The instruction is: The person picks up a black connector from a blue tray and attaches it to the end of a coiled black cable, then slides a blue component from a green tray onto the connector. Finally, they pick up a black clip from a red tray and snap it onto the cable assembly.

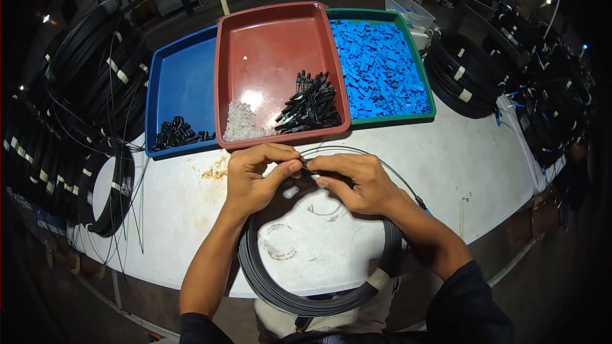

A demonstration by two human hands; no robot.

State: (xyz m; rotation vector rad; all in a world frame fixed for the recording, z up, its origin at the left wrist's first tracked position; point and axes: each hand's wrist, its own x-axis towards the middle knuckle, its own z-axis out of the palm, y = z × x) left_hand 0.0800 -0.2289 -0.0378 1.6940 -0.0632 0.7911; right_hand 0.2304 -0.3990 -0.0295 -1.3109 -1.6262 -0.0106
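My left hand (260, 176) and my right hand (358, 181) meet over the table's middle, fingertips pinched together. Between them is a small dark piece at the end of a black cable; fingers cover most of it. A loop of this cable (382, 164) arcs behind my right hand towards a black and blue connector (421, 203) beside my right forearm. Below my hands, a coil of black cable (252, 261) leans over the table's front edge against my body. A pale tape band (378, 278) wraps its lower right side.
Behind my hands stand a blue tray (185, 70) with black pieces, a red tray (280, 38) with clear bits and black connectors, and a green tray (428, 105) full of blue clips. Cable coils flank the white table (185, 216), one coil (465, 76) at the right.
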